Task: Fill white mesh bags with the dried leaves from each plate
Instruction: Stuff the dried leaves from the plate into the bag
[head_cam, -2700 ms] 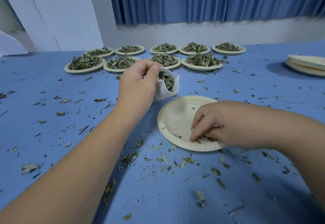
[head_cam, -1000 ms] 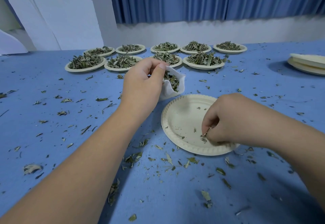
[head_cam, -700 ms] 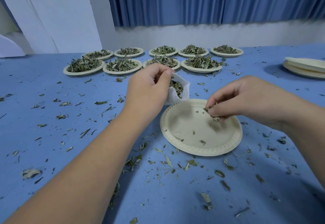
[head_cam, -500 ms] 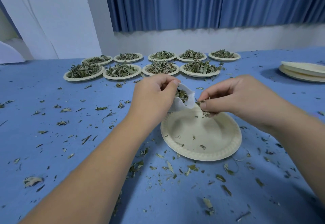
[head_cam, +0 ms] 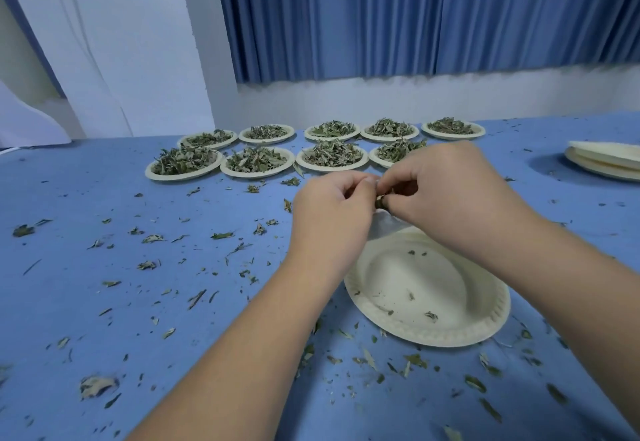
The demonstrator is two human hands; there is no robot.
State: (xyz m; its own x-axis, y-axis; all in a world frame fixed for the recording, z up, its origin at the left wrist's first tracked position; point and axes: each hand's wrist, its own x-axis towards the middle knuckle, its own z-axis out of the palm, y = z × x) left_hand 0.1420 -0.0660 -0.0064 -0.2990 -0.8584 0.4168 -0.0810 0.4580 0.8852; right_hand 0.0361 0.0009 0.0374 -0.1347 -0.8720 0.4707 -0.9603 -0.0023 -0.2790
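Left hand: I see my left hand (head_cam: 332, 212) above the middle of the table (head_cam: 104, 302); its fingers are curled, gripping the top of the white mesh bag (head_cam: 386, 224); both hands hide most of the bag.
Right hand: my right hand (head_cam: 446, 198) touches the left; thumb and fingertips pinch a tuft of dried leaves (head_cam: 381, 202) at the bag's mouth.
Near plate: the near plate (head_cam: 450, 302) lies just below the hands, toward the near edge; only a few crumbs lie on it.
Full plates: nine full plates (head_cam: 256, 162) heaped with leaves sit in two rows along the far edge.
Empty plates: a stack of empty plates (head_cam: 606, 160) sits at the right edge.
Table: blue; loose leaf bits are scattered all over it.
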